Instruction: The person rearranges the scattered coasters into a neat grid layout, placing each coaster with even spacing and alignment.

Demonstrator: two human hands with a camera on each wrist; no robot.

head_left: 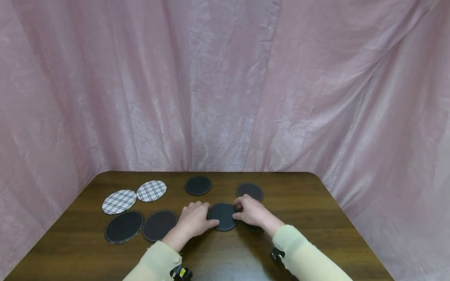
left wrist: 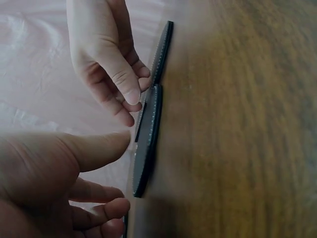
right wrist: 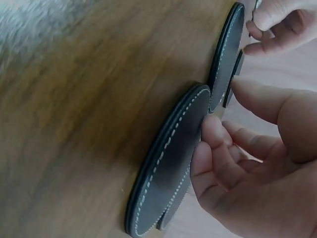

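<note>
A round black coaster with pale edge stitching point(head_left: 222, 217) lies flat on the wooden table between the two hands. My left hand point(head_left: 197, 219) is at its left side, thumb stretched toward the rim. At its right side is my right hand point(head_left: 252, 212), the thumb by the rim and the other fingers loosely curled. In the right wrist view, these fingertips are right at the edge of another black stitched coaster point(right wrist: 171, 158), partly hidden under the hand in the head view. The left wrist view shows the left thumb and fingers point(left wrist: 101, 148) apart, with nothing between them.
Two white plaid coasters point(head_left: 119, 201) lie at the back left. Below them sit a black coaster point(head_left: 124, 227) and a dark brown-black coaster point(head_left: 159, 225). Farther back are two more dark coasters, one centre point(head_left: 198, 185) and one right point(head_left: 250, 190). A pink curtain point(head_left: 225, 86) hangs behind the table point(head_left: 309, 218).
</note>
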